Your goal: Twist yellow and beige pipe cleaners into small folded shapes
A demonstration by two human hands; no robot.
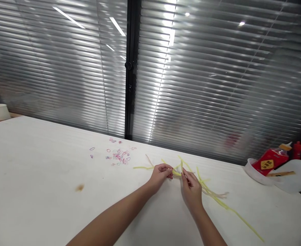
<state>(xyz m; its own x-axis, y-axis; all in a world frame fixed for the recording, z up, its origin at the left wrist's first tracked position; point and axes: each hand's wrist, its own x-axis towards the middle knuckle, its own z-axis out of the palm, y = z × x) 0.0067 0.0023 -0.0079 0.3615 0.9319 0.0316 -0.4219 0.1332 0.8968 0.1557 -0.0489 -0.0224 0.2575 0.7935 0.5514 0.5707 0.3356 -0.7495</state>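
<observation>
Pipe cleaners (177,173), yellow and thin, bridge the gap between the two hands, low over the tabletop (50,212). The left hand (161,173) has thumb and fingers closed together on one end of that stretch; the right hand (192,188) pinches an upstanding piece, its other fingers curled in. Working this well likely calls for a firm left grip, with small bends made close to the right fingertips and the tails kept apart. Loose strands (218,200) trail out beyond the right hand, so a sweep that way could drag them. Coloured rubber bands (119,156) lie scattered to the left; nearer, that side offers wide open room. The far edge runs along the window blinds (204,85), and a bowl (262,179) holding a red bottle (276,156) bounds the right.
</observation>
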